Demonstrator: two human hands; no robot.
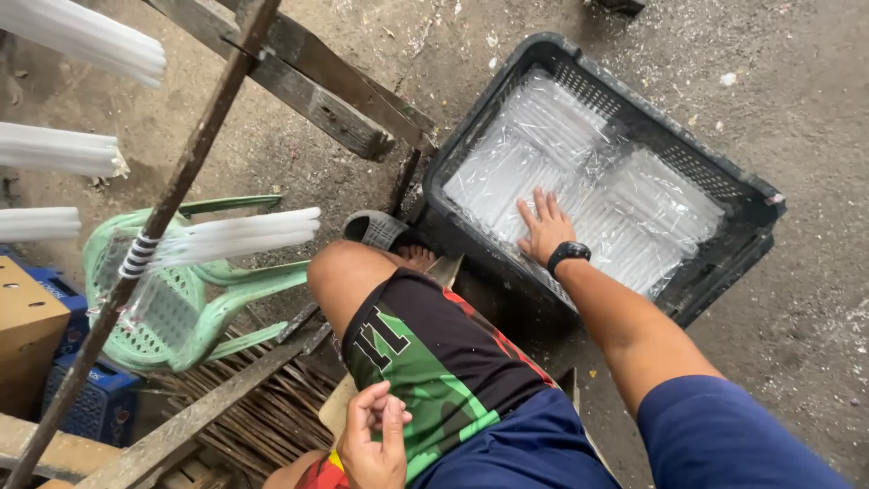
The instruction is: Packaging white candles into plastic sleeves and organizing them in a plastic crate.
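Right hand (546,231) flat on clear packets (579,172), arm outstretched.

A rough grey concrete floor (797,118), dusted with white flecks, is seen under flat daylight. A green plastic chair (181,299) is tipped over at left. Weathered wooden beams (317,81) are crossed at far left. Blue crates (90,398) and a cardboard box (27,326) are stacked at near left.

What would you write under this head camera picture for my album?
A person's right hand presses on clear plastic packs in a black crate, while the left hand rests by the knee.
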